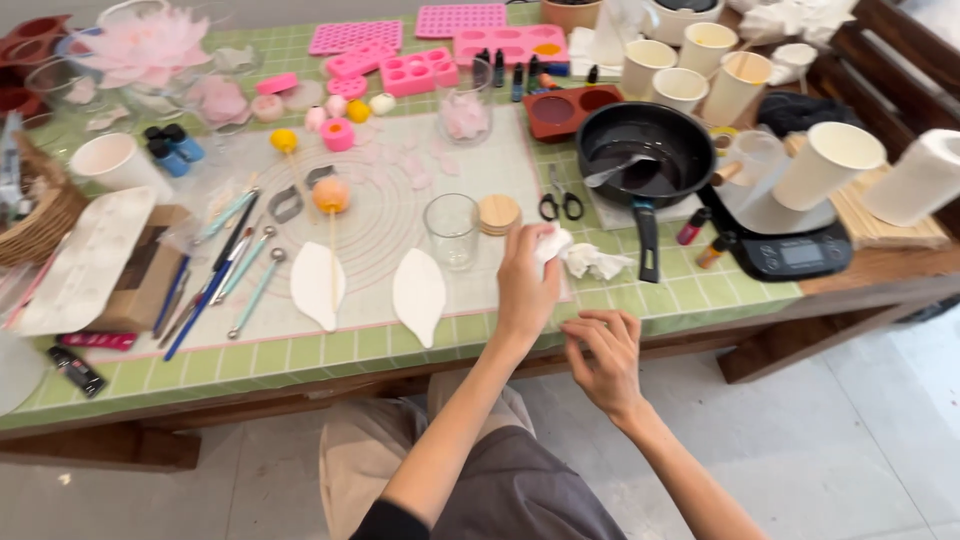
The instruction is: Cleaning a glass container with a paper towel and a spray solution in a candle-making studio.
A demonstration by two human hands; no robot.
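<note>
White crumpled tissue (585, 258) lies on the mat edge at 3 o'clock of the empty glass (452, 230), my left hand (527, 285) pinching one end, I think to wipe, while my right hand (605, 360) hovers below, fingers loosely curled.

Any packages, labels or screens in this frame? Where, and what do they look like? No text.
Kitchen scale: table's right edge, black, small grey screen, white paper cup on top.
Cardboard box: left side, brown, open, white sheet across it.
Small dropper bottles: far centre by pink moulds, dark with coloured labels.
Flat packet: front left, pink-red.
</note>
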